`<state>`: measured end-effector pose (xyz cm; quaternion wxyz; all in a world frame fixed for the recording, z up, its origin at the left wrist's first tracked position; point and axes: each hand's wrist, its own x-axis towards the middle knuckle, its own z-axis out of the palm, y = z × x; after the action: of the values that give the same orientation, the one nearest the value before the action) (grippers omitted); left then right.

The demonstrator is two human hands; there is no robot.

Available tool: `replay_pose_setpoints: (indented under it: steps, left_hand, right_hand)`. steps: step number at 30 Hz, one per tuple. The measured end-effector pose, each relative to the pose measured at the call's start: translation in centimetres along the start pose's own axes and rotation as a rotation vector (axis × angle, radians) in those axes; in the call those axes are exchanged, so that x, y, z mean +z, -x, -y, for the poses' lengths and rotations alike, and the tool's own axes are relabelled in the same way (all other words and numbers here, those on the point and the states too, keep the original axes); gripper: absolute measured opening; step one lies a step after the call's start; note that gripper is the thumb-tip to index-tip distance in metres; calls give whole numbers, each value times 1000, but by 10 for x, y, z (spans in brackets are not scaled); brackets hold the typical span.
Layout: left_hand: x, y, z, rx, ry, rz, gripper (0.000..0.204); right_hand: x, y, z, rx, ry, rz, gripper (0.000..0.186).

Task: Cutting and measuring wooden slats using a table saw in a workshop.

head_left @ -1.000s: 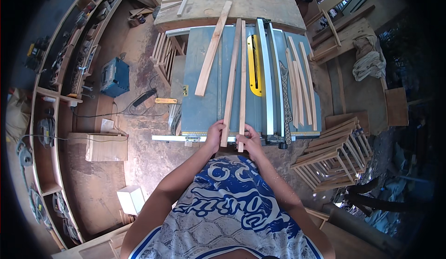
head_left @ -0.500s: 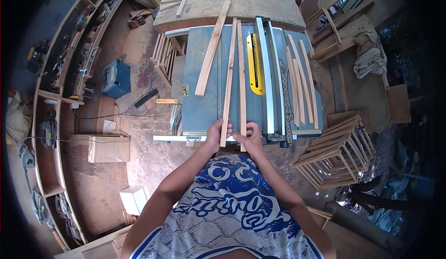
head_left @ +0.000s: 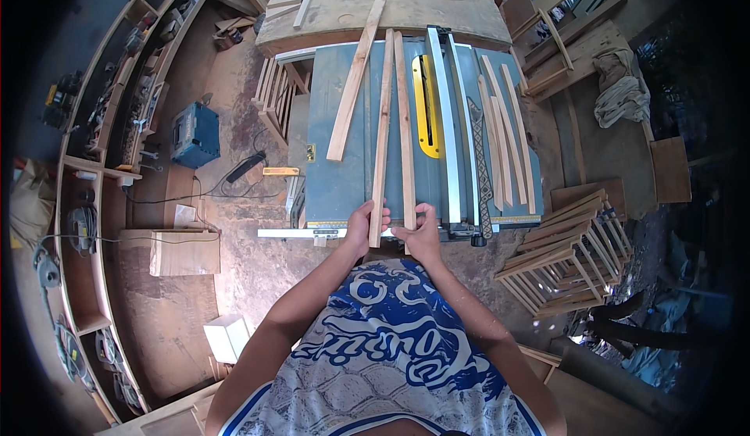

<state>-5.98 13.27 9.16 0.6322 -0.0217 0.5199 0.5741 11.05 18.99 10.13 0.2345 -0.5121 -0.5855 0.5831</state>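
Two long thin wooden strips lie lengthwise on the blue-grey table saw top (head_left: 344, 178). My left hand (head_left: 366, 225) grips the near end of the left strip (head_left: 381, 131). My right hand (head_left: 424, 233) holds the near end of the right strip (head_left: 405, 123). Both hands sit at the saw's front edge, close together. The yellow blade insert (head_left: 426, 108) lies just right of the strips, and the metal rip fence (head_left: 444, 123) runs alongside it.
A wider board (head_left: 355, 84) lies angled on the saw's left side. Several thin strips (head_left: 508, 139) rest right of the fence. A plywood outfeed table (head_left: 375, 2) stands behind. A slatted wooden crate (head_left: 566, 256) is at right, a blue tool case (head_left: 195, 133) on the floor left, shelves (head_left: 101, 123) along the wall.
Both hands have shifted slightly on the near ends of the two strips; the strips stay about where they were on the saw top.
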Motion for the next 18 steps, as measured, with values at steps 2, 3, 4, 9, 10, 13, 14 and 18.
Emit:
replay_pose_setpoints:
  steps: [2, 3, 4, 9, 10, 13, 14, 18]
  left_hand:
    - [0, 1, 0, 0, 3, -10, 41]
    - [0, 1, 0, 0, 4, -18, 41]
    - [0, 1, 1, 1, 4, -17, 41]
    - [0, 0, 0, 61, -61, -3, 41]
    - [1, 1, 0, 62, -59, -3, 41]
    - [3, 4, -2, 99, -50, -56, 40]
    - [1, 5, -2, 127, -88, -65, 40]
    - [-4, 12, -5, 209, -212, -118, 38]
  right_hand:
    - [-2, 4, 11, -2, 65, -15, 71]
    - [-3, 7, 16, 14, 131, -33, 70]
    - [-4, 8, 20, 29, 195, -53, 69]
    - [-6, 8, 16, -9, 321, -132, 68]
    - [-5, 8, 16, -11, 355, -160, 69]
    - [-3, 10, 18, -41, 398, -181, 73]
    - [-2, 10, 18, -44, 399, -179, 73]
    - [-1, 2, 15, 99, -9, -56, 58]
